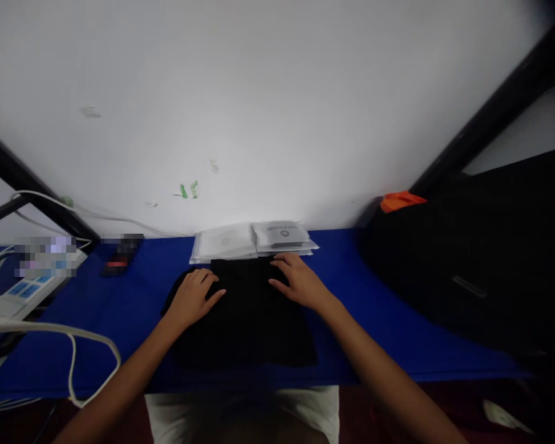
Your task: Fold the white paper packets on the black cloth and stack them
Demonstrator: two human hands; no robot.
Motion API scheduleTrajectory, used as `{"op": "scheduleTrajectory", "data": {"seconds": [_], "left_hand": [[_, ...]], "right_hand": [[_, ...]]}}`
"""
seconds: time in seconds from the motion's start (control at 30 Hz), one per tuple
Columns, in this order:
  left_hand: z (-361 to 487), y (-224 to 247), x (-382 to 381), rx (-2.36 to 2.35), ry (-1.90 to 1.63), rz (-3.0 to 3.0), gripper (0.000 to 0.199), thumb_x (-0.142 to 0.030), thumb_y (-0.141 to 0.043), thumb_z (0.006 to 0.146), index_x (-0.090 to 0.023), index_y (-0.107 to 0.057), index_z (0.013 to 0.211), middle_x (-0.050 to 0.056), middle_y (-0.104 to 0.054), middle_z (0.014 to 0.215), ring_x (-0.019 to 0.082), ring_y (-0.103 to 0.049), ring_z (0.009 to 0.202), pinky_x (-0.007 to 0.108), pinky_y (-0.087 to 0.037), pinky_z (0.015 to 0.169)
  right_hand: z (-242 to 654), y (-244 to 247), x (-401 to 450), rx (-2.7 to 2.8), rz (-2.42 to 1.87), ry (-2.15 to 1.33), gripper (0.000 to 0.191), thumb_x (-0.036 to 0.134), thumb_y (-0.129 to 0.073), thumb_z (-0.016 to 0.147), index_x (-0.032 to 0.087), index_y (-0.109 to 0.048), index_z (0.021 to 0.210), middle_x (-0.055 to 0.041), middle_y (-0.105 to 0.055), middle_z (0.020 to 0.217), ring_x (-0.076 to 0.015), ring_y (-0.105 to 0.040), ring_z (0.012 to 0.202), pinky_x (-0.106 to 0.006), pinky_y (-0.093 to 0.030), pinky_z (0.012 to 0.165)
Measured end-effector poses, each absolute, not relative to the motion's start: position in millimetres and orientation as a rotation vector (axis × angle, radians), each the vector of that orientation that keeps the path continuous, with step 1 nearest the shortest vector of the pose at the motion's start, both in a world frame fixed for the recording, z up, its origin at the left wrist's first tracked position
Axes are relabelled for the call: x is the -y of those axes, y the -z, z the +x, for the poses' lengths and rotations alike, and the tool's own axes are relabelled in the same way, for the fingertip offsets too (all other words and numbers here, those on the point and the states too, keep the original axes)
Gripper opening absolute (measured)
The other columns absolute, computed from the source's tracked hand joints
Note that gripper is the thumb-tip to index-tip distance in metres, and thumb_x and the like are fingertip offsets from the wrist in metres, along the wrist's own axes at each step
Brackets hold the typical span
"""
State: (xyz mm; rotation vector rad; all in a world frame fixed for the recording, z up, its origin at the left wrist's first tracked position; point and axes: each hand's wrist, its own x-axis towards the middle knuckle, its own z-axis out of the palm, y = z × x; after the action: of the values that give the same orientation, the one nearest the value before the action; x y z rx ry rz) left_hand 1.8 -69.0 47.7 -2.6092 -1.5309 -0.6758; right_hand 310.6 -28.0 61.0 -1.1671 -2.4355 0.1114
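A black cloth garment, partly folded, lies on the blue table surface in front of me. What kind of garment it is, I cannot make out. My left hand rests on its upper left part, fingers stretched out and thumb apart. On the upper right edge lies my right hand, its fingers also spread over the cloth. Just beyond the garment, two stacks of flat packages in clear plastic sit side by side: a whitish left stack and a right stack with dark contents.
A power strip with white cables takes up the left side. A dark object, partly blurred out, lies nearby. At right a large black bag stands beside a bit of orange material. A white wall rises behind.
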Motion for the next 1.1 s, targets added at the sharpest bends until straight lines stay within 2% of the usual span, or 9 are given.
{"op": "scheduleTrajectory", "data": {"seconds": [0.17, 0.27, 0.47, 0.57, 0.63, 0.7, 0.83, 0.93, 1.1], "left_hand": [[-8.3, -47.7, 71.0, 1.529, 0.705, -2.781, 0.014, -0.032, -0.056, 0.093, -0.019, -0.059, 0.095, 0.008, -0.062, 0.103, 0.024, -0.059, 0.096, 0.039, -0.047, 0.082], [-6.9, -62.7, 78.6, 1.483, 0.745, -2.822, 0.012, -0.026, -0.050, 0.095, -0.019, -0.058, 0.090, 0.007, -0.063, 0.105, 0.023, -0.058, 0.100, 0.039, -0.044, 0.086], [-3.7, -112.0, 127.1, 1.685, 0.394, -3.206, 0.013, -0.032, -0.052, 0.094, -0.022, -0.059, 0.092, -0.001, -0.065, 0.086, 0.015, -0.060, 0.075, 0.026, -0.043, 0.068], [-4.5, -118.0, 136.1, 1.818, 0.256, -3.404, 0.015, -0.037, -0.057, 0.091, -0.024, -0.062, 0.097, -0.003, -0.067, 0.084, 0.012, -0.062, 0.070, 0.021, -0.044, 0.061], [-5.0, -110.5, 131.1, 1.895, 0.360, -3.352, 0.019, -0.039, -0.053, 0.093, -0.023, -0.062, 0.098, -0.002, -0.067, 0.085, 0.013, -0.063, 0.072, 0.022, -0.047, 0.064], [-5.5, -95.4, 122.6, 1.902, 0.542, -3.153, 0.024, -0.043, -0.051, 0.094, -0.023, -0.062, 0.103, 0.002, -0.068, 0.096, 0.017, -0.065, 0.086, 0.028, -0.051, 0.076], [-7.4, -55.3, 113.7, 1.766, 0.527, -2.807, 0.059, -0.057, -0.058, 0.086, -0.022, -0.051, 0.134, 0.013, -0.053, 0.138, 0.032, -0.050, 0.127, 0.049, -0.042, 0.104], [-8.9, -30.6, 117.4, 1.696, 0.360, -2.726, 0.077, -0.065, -0.053, 0.085, -0.022, -0.036, 0.147, 0.015, -0.035, 0.154, 0.036, -0.034, 0.140, 0.056, -0.034, 0.109], [-8.9, -16.2, 124.0, 1.672, 0.321, -2.666, 0.080, -0.065, -0.049, 0.088, -0.024, -0.024, 0.152, 0.014, -0.026, 0.158, 0.034, -0.028, 0.144, 0.054, -0.029, 0.113]], "right_hand": [[309.4, -51.3, 28.5, 2.579, -1.054, -0.182, 0.011, 0.015, -0.064, 0.084, 0.015, -0.065, 0.095, -0.0159, -0.061, 0.116, -0.0294, -0.056, 0.109, -0.047, -0.050, 0.094], [317.9, -58.9, 34.5, 2.492, -1.011, -0.335, 0.006, 0.012, -0.060, 0.086, 0.016, -0.063, 0.090, -0.0143, -0.062, 0.117, -0.0271, -0.056, 0.111, -0.045, -0.048, 0.094], [343.8, -97.9, 75.7, 2.464, -0.975, -1.071, 0.015, 0.030, -0.072, 0.081, 0.019, -0.064, 0.088, -0.0014, -0.070, 0.084, -0.0175, -0.065, 0.078, -0.030, -0.050, 0.073], [345.1, -101.0, 76.7, 2.436, -1.016, -1.238, 0.024, 0.042, -0.068, 0.084, 0.019, -0.065, 0.087, -0.0014, -0.069, 0.080, -0.0169, -0.065, 0.074, -0.028, -0.050, 0.068], [342.8, -95.1, 60.1, 2.387, -1.119, -0.992, 0.023, 0.041, -0.059, 0.090, 0.018, -0.064, 0.092, -0.0039, -0.070, 0.085, -0.0185, -0.066, 0.079, -0.030, -0.051, 0.073], [340.6, -86.3, 33.5, 2.346, -1.262, -0.551, 0.020, 0.030, -0.052, 0.093, 0.017, -0.063, 0.104, -0.0090, -0.069, 0.100, -0.0221, -0.064, 0.095, -0.035, -0.050, 0.084], [338.5, -70.1, -21.4, 2.374, -1.528, 0.250, 0.048, 0.010, -0.053, 0.082, 0.011, -0.052, 0.130, -0.0184, -0.054, 0.136, -0.0289, -0.049, 0.124, -0.040, -0.038, 0.102], [336.5, -62.4, -45.6, 2.406, -1.573, 0.345, 0.049, 0.007, -0.055, 0.078, 0.011, -0.054, 0.127, -0.0174, -0.057, 0.131, -0.0293, -0.052, 0.118, -0.038, -0.038, 0.098], [336.3, -65.0, -52.9, 2.362, -1.619, 0.383, 0.031, 0.010, -0.050, 0.084, 0.010, -0.062, 0.112, -0.0174, -0.067, 0.110, -0.0296, -0.055, 0.100, -0.037, -0.040, 0.082]]}}
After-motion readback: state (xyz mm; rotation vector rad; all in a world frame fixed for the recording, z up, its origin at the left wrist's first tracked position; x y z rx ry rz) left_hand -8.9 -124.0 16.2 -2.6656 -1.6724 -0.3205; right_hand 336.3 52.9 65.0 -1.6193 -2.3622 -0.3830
